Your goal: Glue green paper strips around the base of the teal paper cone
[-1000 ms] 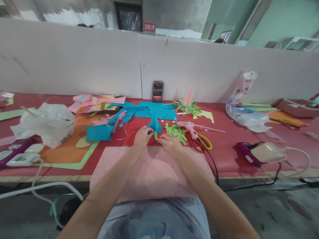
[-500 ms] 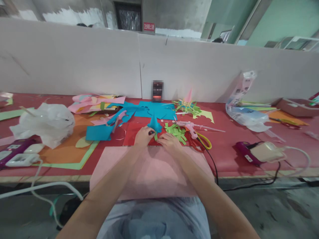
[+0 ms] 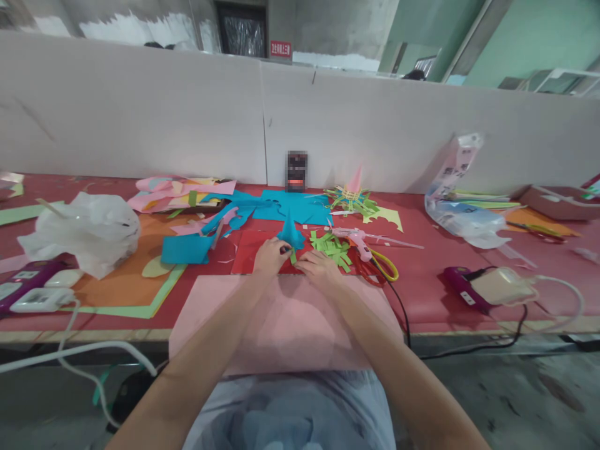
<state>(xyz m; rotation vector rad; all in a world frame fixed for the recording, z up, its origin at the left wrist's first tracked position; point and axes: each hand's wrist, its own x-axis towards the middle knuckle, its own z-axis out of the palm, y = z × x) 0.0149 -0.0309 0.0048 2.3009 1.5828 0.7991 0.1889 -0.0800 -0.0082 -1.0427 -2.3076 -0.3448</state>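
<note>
A blue paper cone (image 3: 289, 232) with a flared base stands upright in front of me on a red sheet (image 3: 246, 253). My left hand (image 3: 270, 257) is closed at the cone's lower left edge, thumb and fingers pinched together there. From the cone's near side a short green paper strip (image 3: 293, 257) sticks out toward me. The fingertips of my right hand (image 3: 319, 267) are pressed together at the strip's lower end; the exact contact is too small to see. Just beyond my right hand lies a pile of cut green strips (image 3: 332, 249).
Right of the pile lie a pink glue gun (image 3: 359, 242) and yellow-handled scissors (image 3: 387, 267). Behind stands a pink cone with green fringe (image 3: 354, 186). Blue paper (image 3: 295, 208) lies at the back, a crumpled plastic bag (image 3: 89, 231) at left, a power strip (image 3: 462, 289) at right.
</note>
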